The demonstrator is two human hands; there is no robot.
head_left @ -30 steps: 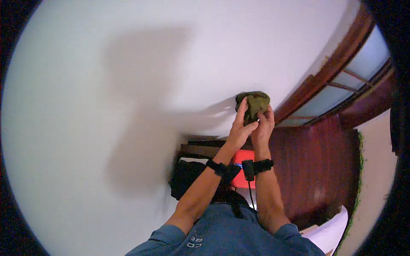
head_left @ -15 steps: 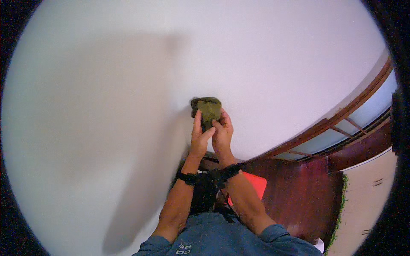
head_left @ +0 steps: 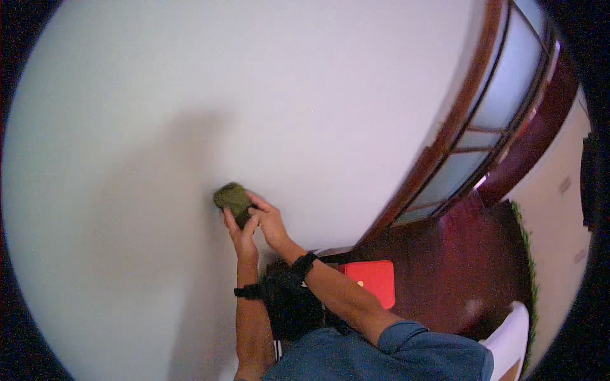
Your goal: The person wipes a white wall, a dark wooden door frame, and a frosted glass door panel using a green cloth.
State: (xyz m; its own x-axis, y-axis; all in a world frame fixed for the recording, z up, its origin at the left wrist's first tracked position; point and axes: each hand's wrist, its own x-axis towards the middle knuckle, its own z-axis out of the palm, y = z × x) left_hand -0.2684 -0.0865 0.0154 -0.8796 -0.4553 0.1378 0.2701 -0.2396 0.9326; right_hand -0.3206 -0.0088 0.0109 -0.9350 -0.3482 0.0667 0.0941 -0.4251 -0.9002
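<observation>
A small olive-green bundle [head_left: 234, 198], soft and folded by its look, is held up in front of the pale wall left of the middle. Its exact kind does not show. My left hand [head_left: 243, 238] is closed on its lower edge, thumb raised on the near side. From the right, my right hand [head_left: 272, 225] has its fingers on the bundle's right edge, with the thumb near the left thumb. Black straps circle both wrists. Whether the bundle touches the wall behind it, I cannot tell.
A red, flat-topped object [head_left: 375, 279] lies beyond my right forearm, beside a black thing [head_left: 289, 305] between my arms. Dark reddish floor [head_left: 445, 273] stretches right, below a wood-framed glazed panel [head_left: 483, 120]. A white curved object [head_left: 513, 330] stands at lower right, near a green leafy strip [head_left: 530, 273].
Both hands and the bundle have shifted left and lower in the view. The bundle now appears turned and more compact. My view has turned, with the wood-framed panel standing steeper.
</observation>
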